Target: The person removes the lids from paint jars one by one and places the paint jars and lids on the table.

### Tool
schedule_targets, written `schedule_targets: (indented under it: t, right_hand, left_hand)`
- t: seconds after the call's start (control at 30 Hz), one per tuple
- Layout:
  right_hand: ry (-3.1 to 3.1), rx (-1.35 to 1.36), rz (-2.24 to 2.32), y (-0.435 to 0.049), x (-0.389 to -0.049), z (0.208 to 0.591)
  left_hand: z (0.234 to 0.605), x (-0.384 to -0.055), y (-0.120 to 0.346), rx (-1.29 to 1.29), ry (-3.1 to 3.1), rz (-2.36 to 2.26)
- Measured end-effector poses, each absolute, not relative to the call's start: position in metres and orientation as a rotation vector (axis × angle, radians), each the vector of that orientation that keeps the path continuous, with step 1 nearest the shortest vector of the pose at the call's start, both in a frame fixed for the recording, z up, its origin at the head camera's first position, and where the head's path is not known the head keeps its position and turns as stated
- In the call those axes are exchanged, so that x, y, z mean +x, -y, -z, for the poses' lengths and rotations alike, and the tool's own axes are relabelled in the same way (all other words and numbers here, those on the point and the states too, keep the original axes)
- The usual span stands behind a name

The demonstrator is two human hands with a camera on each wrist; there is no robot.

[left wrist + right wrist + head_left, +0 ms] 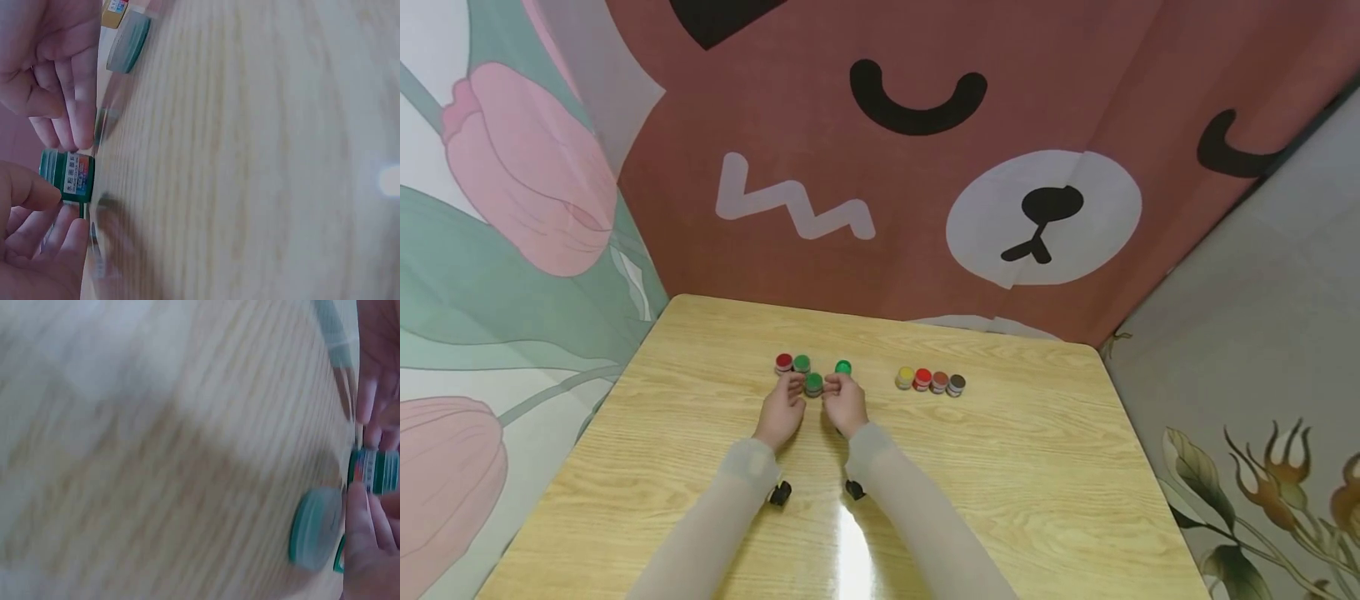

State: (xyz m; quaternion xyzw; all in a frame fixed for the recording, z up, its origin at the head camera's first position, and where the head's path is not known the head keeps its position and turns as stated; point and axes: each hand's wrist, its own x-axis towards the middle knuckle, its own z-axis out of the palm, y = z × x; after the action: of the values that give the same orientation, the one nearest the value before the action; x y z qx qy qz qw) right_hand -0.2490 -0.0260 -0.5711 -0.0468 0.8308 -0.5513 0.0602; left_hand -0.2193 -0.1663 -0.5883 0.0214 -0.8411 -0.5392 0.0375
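So the star here is a small green jar [813,384] sitting on the wood-grain bench [1037,467], right in the gap between the left hand [781,408] and the right hand [846,406]. It's a squat little round thing, glossy dark green around the body, with a white label [76,173] that has dark printing and a patch of orange and blue. The upper end has a paler, ridged band, and from the head view its top is just a flat green disc. It's upright. The left hand's fingers are a bit bent and fanned apart, one of them right up against the jar's side; the right hand's fingers [82,103] are fairly straight and close together, tips at the opposite side. Neither hand is pinching it, tbh I can't tell how firmly they're touching. Just behind it are another green jar [802,363] and a dark red jar [784,362] side by side, and past the right fingertips there's a round translucent piece with a green rim [315,528]. Further right: a row of yellow [906,377], red, reddish-brown and blackish jars.
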Motion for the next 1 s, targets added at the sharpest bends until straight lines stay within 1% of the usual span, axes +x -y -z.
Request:
schedule_targets:
  t: [0.17,0.33,0.67,1.0]
  right_hand:
    - [-2.539,-0.325,1.51,0.014,-0.255,0.569]
    - [-2.496,-0.428,1.461,0.005,-0.26,0.57]
    - [-2.425,-0.449,1.501,-0.004,-0.264,0.581]
    - [-2.371,-0.436,1.502,-0.01,-0.264,0.586]
  left_hand:
    - [0.588,-0.218,0.167,0.063,2.517,1.748]
    - [0.59,-0.215,0.166,0.046,2.488,1.793]
    - [0.6,-0.214,0.167,-0.005,2.492,1.831]
    - [0.601,-0.21,0.17,-0.126,2.568,1.778]
